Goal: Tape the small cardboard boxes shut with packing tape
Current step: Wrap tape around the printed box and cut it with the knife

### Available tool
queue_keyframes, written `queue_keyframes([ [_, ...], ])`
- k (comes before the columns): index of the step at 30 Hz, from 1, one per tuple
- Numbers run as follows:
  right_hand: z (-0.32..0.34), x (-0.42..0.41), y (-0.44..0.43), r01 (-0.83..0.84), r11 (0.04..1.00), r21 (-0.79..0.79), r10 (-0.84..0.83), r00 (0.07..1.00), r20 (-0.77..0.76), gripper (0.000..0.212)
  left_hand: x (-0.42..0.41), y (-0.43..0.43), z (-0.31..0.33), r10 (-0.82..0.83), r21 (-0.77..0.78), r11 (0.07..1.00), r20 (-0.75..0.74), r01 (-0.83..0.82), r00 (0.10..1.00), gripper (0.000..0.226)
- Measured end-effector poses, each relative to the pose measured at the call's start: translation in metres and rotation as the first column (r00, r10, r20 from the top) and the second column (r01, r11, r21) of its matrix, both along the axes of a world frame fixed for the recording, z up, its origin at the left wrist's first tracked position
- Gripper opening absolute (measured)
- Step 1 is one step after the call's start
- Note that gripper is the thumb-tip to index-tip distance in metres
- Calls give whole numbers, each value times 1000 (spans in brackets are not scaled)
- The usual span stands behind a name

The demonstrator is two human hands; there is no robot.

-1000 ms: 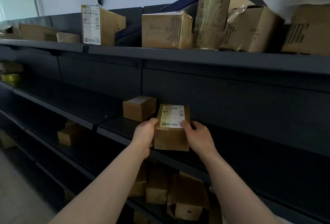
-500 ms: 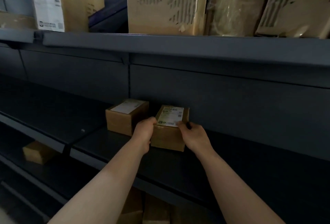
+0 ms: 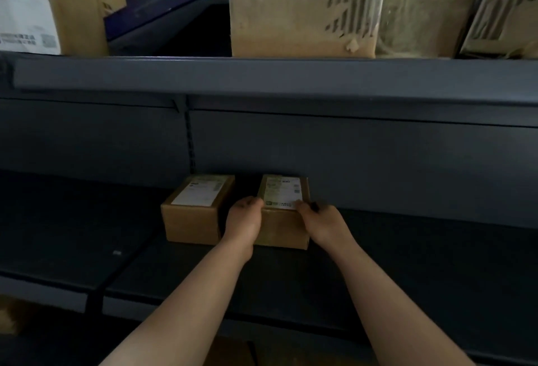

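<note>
**Box set down on shelf, both hands on it**

Change: a second ago the box was held up in front of the shelf. Now it sits on the shelf near the back panel, just right of a second box, with a narrow gap between them.

Left hand grips the box's left side, thumb at the top edge. Right hand grips the right side, thumb on the label. Fingers of both are clamped on the box. There's a small dark thing by the right fingers; can't tell what.

Judgement: this box looks finished and is being stowed, so release comes next, then another box. No tape roll in view.

Containers: both small boxes are closed with labels on top, contents hidden. Can't tell if the seams are taped. The upper shelf carries bigger cartons, closed too.
</note>
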State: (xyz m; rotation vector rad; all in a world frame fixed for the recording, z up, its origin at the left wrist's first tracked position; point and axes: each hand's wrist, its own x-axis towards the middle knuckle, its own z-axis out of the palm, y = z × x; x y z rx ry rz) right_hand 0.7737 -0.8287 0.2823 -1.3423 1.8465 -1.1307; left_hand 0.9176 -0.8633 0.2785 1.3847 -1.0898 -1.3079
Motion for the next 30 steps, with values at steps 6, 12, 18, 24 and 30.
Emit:
queue_keyframes([
  [6, 13, 0, 28, 71, 997, -38, -71, 997, -10, 39, -1, 19, 14, 0, -289, 957, 69, 20, 998, 45],
  [12, 31, -30, 90, 189, 965, -184, -188, 982, 23, 43, -40, 65, 33, -80, -621, 756, 224, 206, 971, 38],
  [18, 34, -89, 187, 446, 861, -244, -442, 894, 75, 24, -122, 130, 30, -444, -554, 690, 184, 466, 877, 30],
  [24, 19, -163, 312, 697, 699, -161, -698, 714, 62, 47, -220, 226, 20, -718, -429, 596, 93, 679, 689, 28],
  [30, -2, -238, 470, 847, 523, -98, -849, 527, 22, 43, -332, 357, -3, -882, -339, 418, 70, 843, 465, 26],
])
